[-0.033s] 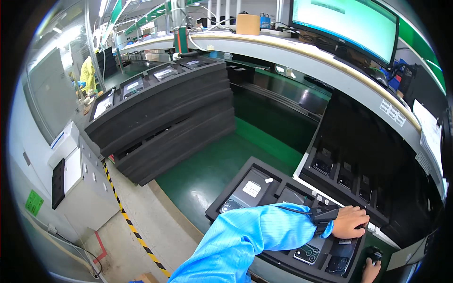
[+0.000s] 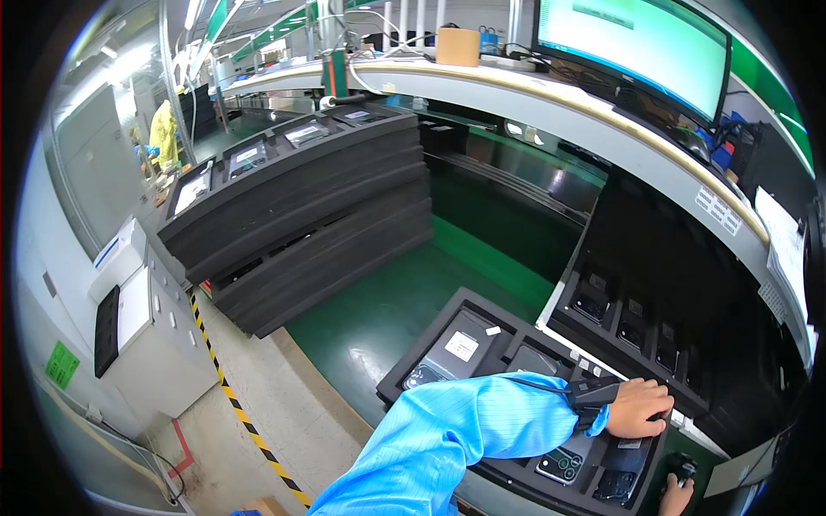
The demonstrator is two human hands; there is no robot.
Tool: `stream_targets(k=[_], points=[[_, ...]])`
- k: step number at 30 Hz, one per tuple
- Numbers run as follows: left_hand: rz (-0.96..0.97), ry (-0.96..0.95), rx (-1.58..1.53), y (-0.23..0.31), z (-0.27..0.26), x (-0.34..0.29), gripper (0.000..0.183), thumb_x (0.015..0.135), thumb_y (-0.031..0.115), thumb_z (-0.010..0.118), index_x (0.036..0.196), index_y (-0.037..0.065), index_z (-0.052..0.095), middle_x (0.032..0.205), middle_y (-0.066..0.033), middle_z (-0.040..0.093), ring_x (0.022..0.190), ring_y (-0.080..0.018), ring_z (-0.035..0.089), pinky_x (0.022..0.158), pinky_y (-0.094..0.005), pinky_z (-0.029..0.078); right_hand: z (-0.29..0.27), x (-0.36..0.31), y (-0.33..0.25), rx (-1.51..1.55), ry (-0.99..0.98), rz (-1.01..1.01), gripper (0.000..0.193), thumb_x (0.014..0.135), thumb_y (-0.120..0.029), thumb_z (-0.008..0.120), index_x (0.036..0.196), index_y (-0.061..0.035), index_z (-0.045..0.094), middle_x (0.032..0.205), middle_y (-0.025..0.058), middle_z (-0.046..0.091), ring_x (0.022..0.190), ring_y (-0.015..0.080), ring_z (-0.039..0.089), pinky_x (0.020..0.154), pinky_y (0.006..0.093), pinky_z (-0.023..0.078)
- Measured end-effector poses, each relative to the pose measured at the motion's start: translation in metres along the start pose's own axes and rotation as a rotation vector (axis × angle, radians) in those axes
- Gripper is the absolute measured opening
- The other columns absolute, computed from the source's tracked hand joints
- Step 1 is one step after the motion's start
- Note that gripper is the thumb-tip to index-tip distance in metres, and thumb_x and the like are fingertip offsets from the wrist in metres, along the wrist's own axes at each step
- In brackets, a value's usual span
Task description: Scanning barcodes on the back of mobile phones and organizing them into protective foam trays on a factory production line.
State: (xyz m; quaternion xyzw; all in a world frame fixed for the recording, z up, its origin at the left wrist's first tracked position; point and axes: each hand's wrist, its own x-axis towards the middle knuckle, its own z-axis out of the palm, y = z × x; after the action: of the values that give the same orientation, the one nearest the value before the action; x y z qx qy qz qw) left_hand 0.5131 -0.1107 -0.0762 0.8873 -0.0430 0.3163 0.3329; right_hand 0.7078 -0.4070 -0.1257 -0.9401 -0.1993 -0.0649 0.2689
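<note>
My left arm in a blue sleeve reaches across a black foam tray (image 2: 397,375) that holds several smartphones in separate slots. With fingers curled down, my left hand (image 2: 638,408) lies over the tray's far right corner; what is under the fingertips is hidden. A black device is strapped to that wrist. Below the forearm show a phone with a round-lens camera block (image 2: 561,464) and a darker phone (image 2: 615,486). A labelled grey phone (image 2: 460,346) lies in the left slot. At the lower right, my right hand (image 2: 677,496) closes around a small black device (image 2: 682,466).
A tall stack of black foam trays (image 2: 301,215) stands at the left, phones on top. Another tray of phones (image 2: 632,331) sits under the bench (image 2: 602,112), which carries a monitor (image 2: 637,52). White drawer cabinet (image 2: 159,335) and striped floor tape (image 2: 245,421) are at left.
</note>
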Motion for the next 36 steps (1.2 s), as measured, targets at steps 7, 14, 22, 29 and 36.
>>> stream_targets(k=[7, 14, 22, 29, 36], points=[[0.006, -0.007, -0.009, -0.001, 0.001, 0.0, 0.024, 0.086, 0.032, 0.063, 0.094, 0.01, 0.059, 0.096, -0.009, 0.057, 0.097, -0.0302, 0.056, 0.085, -0.0432, 0.043, -0.005, -0.006, -0.007, -0.063, 0.051, -0.136, 0.05, 0.088, -0.04, 0.075, 0.096, 0.0087, 0.07, 0.079, 0.0184, 0.073, 0.073, 0.0297, 0.068, 0.072, 0.0386, 0.052], [0.005, 0.004, -0.002, 0.001, 0.0, 0.0, 0.025, 0.086, 0.033, 0.061, 0.093, 0.01, 0.059, 0.097, -0.0089, 0.057, 0.097, -0.0295, 0.055, 0.085, -0.0435, 0.044, -0.013, -0.014, -0.03, 0.041, -0.016, -0.004, 0.049, 0.088, -0.04, 0.076, 0.097, 0.0086, 0.07, 0.079, 0.0187, 0.073, 0.072, 0.0297, 0.068, 0.072, 0.0392, 0.052], [0.014, 0.036, 0.015, -0.004, 0.008, 0.001, 0.024, 0.086, 0.032, 0.062, 0.094, 0.009, 0.06, 0.096, -0.0085, 0.057, 0.096, -0.0291, 0.055, 0.083, -0.0431, 0.044, -0.02, -0.018, -0.038, -0.048, -0.057, 0.049, 0.056, 0.089, -0.046, 0.074, 0.104, 0.0086, 0.071, 0.092, 0.0242, 0.073, 0.084, 0.0371, 0.069, 0.081, 0.0421, 0.052], [0.008, 0.048, 0.015, -0.003, 0.007, 0.001, 0.025, 0.085, 0.032, 0.062, 0.093, 0.009, 0.06, 0.096, -0.01, 0.057, 0.096, -0.0301, 0.055, 0.083, -0.0438, 0.044, -0.011, -0.011, -0.024, -0.06, -0.019, -0.043, 0.058, 0.09, -0.047, 0.073, 0.104, 0.0091, 0.071, 0.092, 0.0239, 0.074, 0.086, 0.0372, 0.069, 0.081, 0.0435, 0.052], [0.035, -0.005, -0.001, -0.006, 0.006, 0.002, 0.023, 0.086, 0.03, 0.063, 0.093, 0.009, 0.059, 0.096, -0.0094, 0.057, 0.096, -0.0304, 0.055, 0.083, -0.0444, 0.044, -0.015, -0.013, -0.027, -0.073, -0.004, -0.022, 0.058, 0.089, -0.046, 0.074, 0.102, 0.0104, 0.07, 0.088, 0.0225, 0.074, 0.084, 0.0356, 0.069, 0.08, 0.0411, 0.052]])
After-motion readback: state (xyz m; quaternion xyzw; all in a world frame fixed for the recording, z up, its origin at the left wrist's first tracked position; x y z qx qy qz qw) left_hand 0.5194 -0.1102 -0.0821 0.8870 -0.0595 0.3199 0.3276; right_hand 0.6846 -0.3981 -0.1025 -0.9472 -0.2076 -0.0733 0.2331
